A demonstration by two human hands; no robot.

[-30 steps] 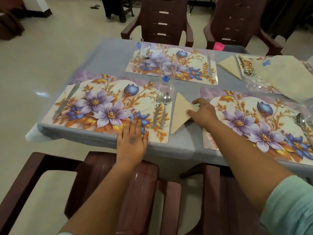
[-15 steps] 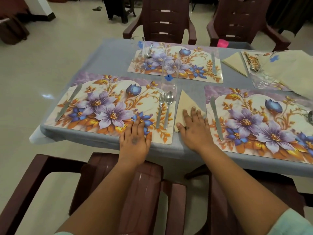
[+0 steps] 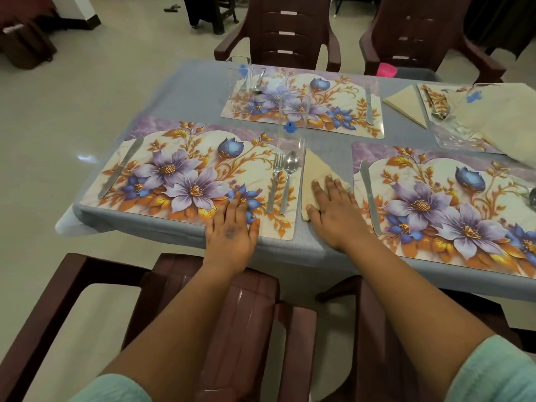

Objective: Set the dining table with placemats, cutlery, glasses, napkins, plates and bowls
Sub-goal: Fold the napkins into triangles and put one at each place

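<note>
From the head view, our right hand (image 3: 333,216) presses flat, fingers straight, on the beige triangular folded napkin (image 3: 316,177), which lies on the grey tablecloth (image 3: 188,94) between two floral placemats. Our left hand (image 3: 232,233) rests open-palmed, holding nothing, on the near edge of the left floral placemat (image 3: 174,169), beside its steel fork (image 3: 275,181) and spoon (image 3: 288,178).

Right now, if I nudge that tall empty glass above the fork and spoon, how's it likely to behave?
The tall glass is narrow for its height, so a push near the rim would probably tip it rather than slide it. It looks empty, so likely light. It stands on the placemat corner, just above the fork, so it might wobble and fall onto the cutlery.
</note>
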